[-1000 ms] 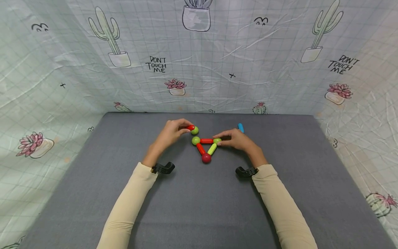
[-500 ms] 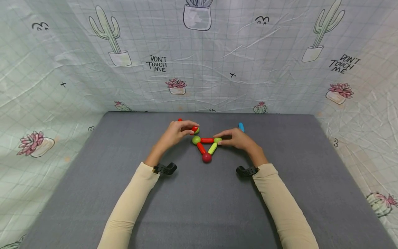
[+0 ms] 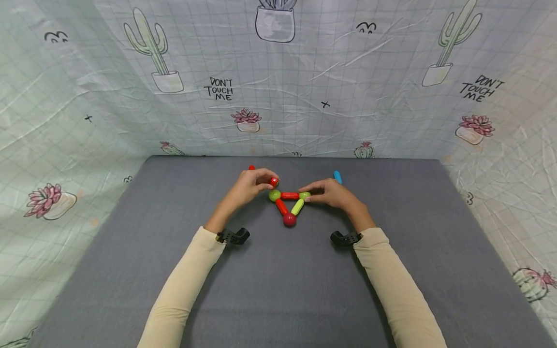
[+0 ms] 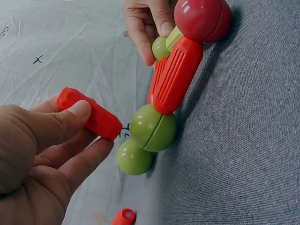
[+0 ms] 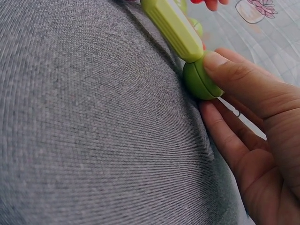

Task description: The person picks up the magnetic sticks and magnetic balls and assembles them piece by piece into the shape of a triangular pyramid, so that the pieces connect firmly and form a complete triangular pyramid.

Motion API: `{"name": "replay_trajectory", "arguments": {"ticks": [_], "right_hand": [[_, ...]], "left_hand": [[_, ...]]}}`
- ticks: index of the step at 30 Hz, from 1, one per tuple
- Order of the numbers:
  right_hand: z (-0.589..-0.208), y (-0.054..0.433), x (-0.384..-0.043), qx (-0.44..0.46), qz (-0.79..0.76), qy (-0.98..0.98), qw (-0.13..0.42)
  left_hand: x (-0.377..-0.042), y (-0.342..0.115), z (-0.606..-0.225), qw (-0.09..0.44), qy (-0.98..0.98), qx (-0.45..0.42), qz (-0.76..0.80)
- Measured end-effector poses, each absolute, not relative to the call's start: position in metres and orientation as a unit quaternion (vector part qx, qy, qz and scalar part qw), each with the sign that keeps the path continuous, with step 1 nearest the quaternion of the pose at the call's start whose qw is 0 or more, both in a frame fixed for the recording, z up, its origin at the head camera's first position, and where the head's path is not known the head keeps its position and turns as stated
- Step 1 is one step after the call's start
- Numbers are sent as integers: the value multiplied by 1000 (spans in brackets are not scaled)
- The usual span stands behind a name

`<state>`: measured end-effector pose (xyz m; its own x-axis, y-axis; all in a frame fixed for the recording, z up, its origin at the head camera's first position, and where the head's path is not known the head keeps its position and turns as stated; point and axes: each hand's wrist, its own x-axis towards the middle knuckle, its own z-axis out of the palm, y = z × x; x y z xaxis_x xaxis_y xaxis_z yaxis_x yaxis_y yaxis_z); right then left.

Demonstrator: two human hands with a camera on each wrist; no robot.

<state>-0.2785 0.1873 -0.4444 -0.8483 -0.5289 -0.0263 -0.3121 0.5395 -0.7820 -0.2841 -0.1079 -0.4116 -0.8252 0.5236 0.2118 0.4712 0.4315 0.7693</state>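
My left hand [image 3: 251, 186] pinches a short red rod [image 4: 91, 115] between thumb and fingers, tilted and raised off the table. On the table lies a triangle of rods and balls. Its corners are a left green ball [image 3: 274, 195], a right green ball [image 3: 304, 196] and a red ball [image 3: 289, 220]. Two sides are red rods, the upper rod [image 3: 289, 195] and the left rod [image 3: 282, 208]; the third is a yellow-green rod [image 5: 176, 30]. My right hand [image 3: 329, 195] pinches the right green ball. A separate green ball [image 4: 134, 157] sits beyond the left corner, hidden in the head view.
Behind my right hand lies a blue rod [image 3: 337, 177]. Another red rod [image 3: 252, 167] shows partly behind my left hand. The grey table [image 3: 287, 280] ends at a patterned cloth backdrop [image 3: 287, 125].
My left hand has moved slightly right, turning the red rod so its end faces the head camera. The red rod behind that hand has come into view. My right hand stays put.
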Motion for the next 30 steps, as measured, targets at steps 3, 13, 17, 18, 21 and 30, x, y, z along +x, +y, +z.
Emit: {"name": "replay_trajectory", "arguments": {"ticks": [3, 13, 17, 18, 21, 30], "right_hand": [[-445, 187, -278, -238, -414, 868, 134], [-445, 187, -279, -229, -412, 871, 139], [-446, 187, -280, -227, -417, 869, 141], [-446, 187, -280, -226, -417, 869, 142], [-446, 187, -280, -228, -416, 869, 140], [-446, 187, -279, -239, -419, 866, 136]], "left_hand": [[-283, -107, -412, 37, 841, 299, 449], [-283, -106, -412, 52, 834, 304, 458], [-283, -106, -413, 55, 832, 307, 458], [-282, -106, -413, 55, 832, 308, 458], [-282, -105, -413, 55, 832, 310, 457], [-283, -104, -416, 61, 833, 314, 452]]}}
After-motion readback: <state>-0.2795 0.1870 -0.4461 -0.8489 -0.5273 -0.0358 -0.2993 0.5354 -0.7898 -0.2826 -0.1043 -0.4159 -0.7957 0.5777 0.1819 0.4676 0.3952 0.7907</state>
